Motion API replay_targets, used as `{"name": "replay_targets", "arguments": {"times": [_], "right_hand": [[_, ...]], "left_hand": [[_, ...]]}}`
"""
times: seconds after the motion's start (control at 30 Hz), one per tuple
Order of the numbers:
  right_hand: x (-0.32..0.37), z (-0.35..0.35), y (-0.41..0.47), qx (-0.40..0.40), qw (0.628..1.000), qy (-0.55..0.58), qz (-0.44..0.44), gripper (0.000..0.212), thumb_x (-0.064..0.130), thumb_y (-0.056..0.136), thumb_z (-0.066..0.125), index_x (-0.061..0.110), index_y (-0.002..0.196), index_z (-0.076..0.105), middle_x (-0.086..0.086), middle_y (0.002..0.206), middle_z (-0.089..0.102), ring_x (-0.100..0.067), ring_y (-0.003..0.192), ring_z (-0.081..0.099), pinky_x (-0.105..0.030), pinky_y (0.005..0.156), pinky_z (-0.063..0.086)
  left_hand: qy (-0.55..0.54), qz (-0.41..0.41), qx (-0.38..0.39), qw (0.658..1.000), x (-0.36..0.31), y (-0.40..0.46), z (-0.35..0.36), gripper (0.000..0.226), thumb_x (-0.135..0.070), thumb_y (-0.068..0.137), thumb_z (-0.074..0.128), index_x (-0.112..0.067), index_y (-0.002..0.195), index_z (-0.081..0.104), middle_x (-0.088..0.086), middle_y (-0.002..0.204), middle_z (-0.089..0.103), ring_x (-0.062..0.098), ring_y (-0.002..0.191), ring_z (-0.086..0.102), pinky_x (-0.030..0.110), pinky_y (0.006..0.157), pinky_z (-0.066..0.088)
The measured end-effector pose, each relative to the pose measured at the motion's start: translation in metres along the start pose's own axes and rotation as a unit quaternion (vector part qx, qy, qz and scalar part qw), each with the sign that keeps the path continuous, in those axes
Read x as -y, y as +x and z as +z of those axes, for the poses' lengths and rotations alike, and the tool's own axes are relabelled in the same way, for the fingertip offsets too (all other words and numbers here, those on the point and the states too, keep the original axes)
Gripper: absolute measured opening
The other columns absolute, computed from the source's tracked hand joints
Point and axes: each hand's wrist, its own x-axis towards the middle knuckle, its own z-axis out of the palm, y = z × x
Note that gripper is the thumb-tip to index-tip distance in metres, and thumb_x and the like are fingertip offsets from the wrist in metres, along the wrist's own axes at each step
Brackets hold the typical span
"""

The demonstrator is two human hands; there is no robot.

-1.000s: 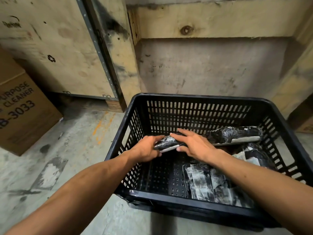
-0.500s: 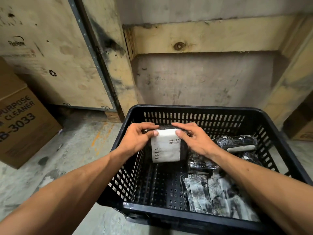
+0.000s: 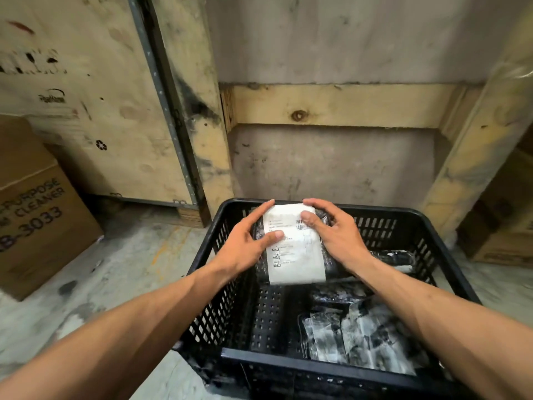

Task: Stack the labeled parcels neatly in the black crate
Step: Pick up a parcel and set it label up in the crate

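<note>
A black slotted crate (image 3: 288, 360) stands on the concrete floor in front of me. Above its back left part I hold a black-wrapped parcel (image 3: 294, 255) with its white shipping label facing up. My left hand (image 3: 245, 243) grips its left edge, thumb on the label. My right hand (image 3: 336, 235) grips its right edge, thumb near the barcode. Other black parcels lie in the crate: one flat at the front right (image 3: 354, 339), one standing against the right wall (image 3: 395, 256).
A brown cardboard box (image 3: 37, 215) printed "PURPOSE CLEANER" sits on the floor at the left. Plywood shipping cases (image 3: 95, 111) and a grey wall (image 3: 331, 160) close off the back. Another carton (image 3: 501, 226) stands at the far right.
Both hands lifted the parcel from low inside the crate and turned it so the white label faces up. The view has tilted upward.
</note>
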Motion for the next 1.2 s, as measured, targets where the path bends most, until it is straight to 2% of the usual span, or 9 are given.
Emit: {"name": "replay_targets", "arguments": {"times": [0.17,0.27,0.43,0.53,0.67,0.77,0.87,1.0,1.2], "right_hand": [[0.001,-0.006,-0.012,0.045,0.997,-0.066,-0.010,0.055,0.044,0.097,0.070,0.054,0.145,0.047,0.020,0.147,0.053,0.011,0.122,0.058,-0.017,0.093,0.052],[-0.008,0.001,-0.023,0.097,0.991,-0.086,-0.003,0.080,0.057,0.088,0.073,0.064,0.151,0.025,0.014,0.162,0.037,-0.003,0.145,0.041,-0.036,0.115,0.042],[-0.016,0.016,-0.032,0.075,0.988,-0.133,0.027,0.069,0.056,0.094,0.067,0.068,0.149,0.027,0.005,0.150,0.039,-0.013,0.140,0.044,-0.048,0.116,0.043],[-0.021,0.019,-0.035,0.059,0.986,-0.146,0.060,0.061,0.054,0.096,0.064,0.066,0.147,0.035,0.000,0.145,0.044,-0.017,0.140,0.045,-0.042,0.117,0.041],[-0.036,0.023,-0.040,0.064,0.982,-0.145,0.097,0.066,0.054,0.095,0.065,0.063,0.151,0.031,-0.005,0.152,0.040,-0.019,0.140,0.047,-0.044,0.118,0.041],[-0.048,0.019,-0.038,0.164,0.953,-0.214,0.135,0.108,0.075,0.072,0.076,0.071,0.150,0.001,0.006,0.171,-0.009,-0.018,0.154,0.018,-0.043,0.126,0.020],[-0.060,0.013,-0.034,0.271,0.900,-0.300,0.160,0.152,0.071,0.046,0.093,0.073,0.132,-0.032,0.015,0.152,-0.053,-0.010,0.153,-0.007,-0.035,0.126,0.005],[-0.080,0.021,-0.035,0.309,0.857,-0.368,0.186,0.159,0.055,0.056,0.095,0.065,0.127,-0.048,0.004,0.145,-0.060,-0.017,0.153,0.002,-0.028,0.117,0.007],[-0.112,0.036,-0.037,0.328,0.835,-0.362,0.254,0.152,0.047,0.071,0.091,0.053,0.139,-0.045,-0.004,0.152,-0.053,-0.033,0.158,0.009,-0.045,0.125,0.014]], "left_hand": [[-0.050,0.014,-0.022,0.998,-0.011,0.005,-0.005,0.054,-0.008,0.086,0.079,-0.030,0.134,0.065,-0.001,0.124,0.073,0.018,0.101,0.075,0.028,0.079,0.061],[-0.046,0.026,-0.027,0.998,-0.014,0.006,-0.013,0.051,-0.006,0.086,0.078,-0.030,0.131,0.068,-0.008,0.119,0.075,0.011,0.100,0.074,0.023,0.078,0.060],[0.026,-0.003,-0.030,0.999,-0.008,-0.001,-0.014,0.071,-0.027,0.088,0.078,-0.034,0.151,0.046,0.003,0.147,0.057,0.014,0.118,0.067,0.028,0.090,0.058],[0.268,-0.079,0.057,0.958,-0.001,-0.004,-0.023,0.127,-0.058,0.066,0.088,-0.045,0.160,0.003,0.008,0.168,0.010,0.026,0.155,0.013,0.046,0.125,0.016],[0.380,-0.110,0.170,0.903,0.008,-0.009,-0.031,0.162,-0.054,0.049,0.096,-0.034,0.157,-0.024,0.007,0.166,-0.024,0.027,0.148,-0.032,0.054,0.123,-0.011],[0.386,-0.143,0.166,0.896,0.018,-0.010,-0.032,0.161,-0.047,0.053,0.097,-0.036,0.155,-0.027,0.011,0.165,-0.028,0.029,0.148,-0.033,0.052,0.121,-0.014],[0.381,-0.183,0.168,0.891,0.030,-0.008,-0.029,0.160,-0.039,0.055,0.097,-0.037,0.152,-0.030,0.012,0.163,-0.032,0.034,0.151,-0.022,0.052,0.123,-0.012],[0.400,-0.228,0.181,0.869,0.046,-0.003,-0.026,0.159,-0.026,0.061,0.096,-0.037,0.150,-0.035,0.019,0.162,-0.031,0.040,0.153,-0.011,0.046,0.118,-0.013],[0.432,-0.305,0.211,0.822,0.076,0.009,-0.023,0.154,-0.023,0.067,0.094,-0.038,0.148,-0.036,0.018,0.161,-0.033,0.041,0.154,0.004,0.049,0.124,0.005]]}}
